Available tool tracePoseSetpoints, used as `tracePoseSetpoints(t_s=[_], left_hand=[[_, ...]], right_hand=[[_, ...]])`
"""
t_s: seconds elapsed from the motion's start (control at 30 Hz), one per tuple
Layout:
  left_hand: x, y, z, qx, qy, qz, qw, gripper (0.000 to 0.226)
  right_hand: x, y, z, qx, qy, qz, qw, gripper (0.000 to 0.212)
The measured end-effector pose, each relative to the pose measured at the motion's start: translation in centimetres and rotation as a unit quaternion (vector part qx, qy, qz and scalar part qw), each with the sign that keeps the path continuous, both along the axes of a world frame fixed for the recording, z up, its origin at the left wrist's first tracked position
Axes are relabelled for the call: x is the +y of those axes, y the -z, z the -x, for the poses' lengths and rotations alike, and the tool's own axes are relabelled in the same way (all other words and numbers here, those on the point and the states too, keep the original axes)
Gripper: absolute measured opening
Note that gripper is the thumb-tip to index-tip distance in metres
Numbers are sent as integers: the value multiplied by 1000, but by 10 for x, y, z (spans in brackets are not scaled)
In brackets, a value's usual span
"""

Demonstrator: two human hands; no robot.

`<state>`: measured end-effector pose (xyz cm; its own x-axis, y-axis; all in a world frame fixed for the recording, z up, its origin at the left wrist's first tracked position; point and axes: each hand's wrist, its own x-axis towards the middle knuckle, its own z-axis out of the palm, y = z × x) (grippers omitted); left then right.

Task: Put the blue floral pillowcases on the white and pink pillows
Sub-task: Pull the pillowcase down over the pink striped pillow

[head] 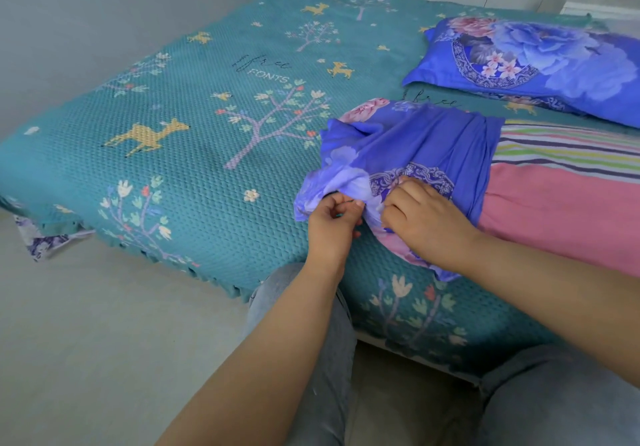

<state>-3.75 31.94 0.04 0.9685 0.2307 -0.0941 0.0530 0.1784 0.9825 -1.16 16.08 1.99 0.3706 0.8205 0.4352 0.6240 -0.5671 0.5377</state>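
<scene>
A blue floral pillowcase [415, 144] lies bunched over the left end of a pink pillow with a striped band [561, 203] near the bed's front edge. My left hand [334, 224] pinches the pillowcase's gathered lower left edge. Beside it, my right hand [424, 217] grips the same bunched fabric with curled fingers, over the pillow's corner. Most of the pink pillow still shows to the right of the case. A second pillow [540, 64] at the back right is fully covered by a blue floral pillowcase.
The bed wears a teal quilted cover [194, 127] with deer and tree prints. Its front edge runs close to my knees. A scrap of floral cloth [45, 241] hangs at the bed's left corner. Pale floor lies to the left, a wall behind.
</scene>
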Motion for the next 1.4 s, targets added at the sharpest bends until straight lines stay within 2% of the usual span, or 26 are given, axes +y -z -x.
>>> tracePoseSetpoints(t_s=[0.13,0.23,0.27,0.4,0.47,0.53,0.63,0.73,0.8,0.83,1.0,1.1,1.23,1.4], left_hand=[[0,1,-1,3,-17,-68,998,23],[-2,10,5,-16,-24,-188,982,7],[-4,13,10,-20,-26,-208,977,9],[-25,29,34,3,-34,-176,984,31],[-37,36,39,4,-37,-170,985,22],[-44,38,37,-13,-29,-171,985,6],[-47,36,36,-38,-71,-200,976,5],[-46,33,37,-113,-135,-271,946,15],[-46,32,41,-136,-138,-295,935,9],[-45,32,42,-139,-134,-294,936,4],[-42,34,37,-143,-167,-242,945,12],[-53,42,45,-134,-117,-264,948,11],[-61,50,49,-116,-44,-322,939,15],[-55,44,44,-140,-100,-324,930,7]], right_hand=[[-7,0,-1,16,-75,-23,997,29],[-14,5,-4,37,-120,-16,992,25],[-14,6,-6,41,-124,-16,991,24],[-8,1,-12,56,-129,-22,990,30],[-8,1,-11,62,-127,-25,990,38],[-10,4,-9,68,-137,-30,988,37],[-17,7,-8,78,-157,-24,984,30],[-23,8,-4,85,-174,-9,981,24],[-28,7,-1,90,-179,1,980,16],[-29,5,0,91,-178,-6,980,16],[-19,2,-1,113,-120,-114,980,9],[-17,3,-7,104,-71,-123,984,17],[-15,5,-10,86,-86,-87,989,13],[-15,0,-9,26,-96,-67,993,15]])
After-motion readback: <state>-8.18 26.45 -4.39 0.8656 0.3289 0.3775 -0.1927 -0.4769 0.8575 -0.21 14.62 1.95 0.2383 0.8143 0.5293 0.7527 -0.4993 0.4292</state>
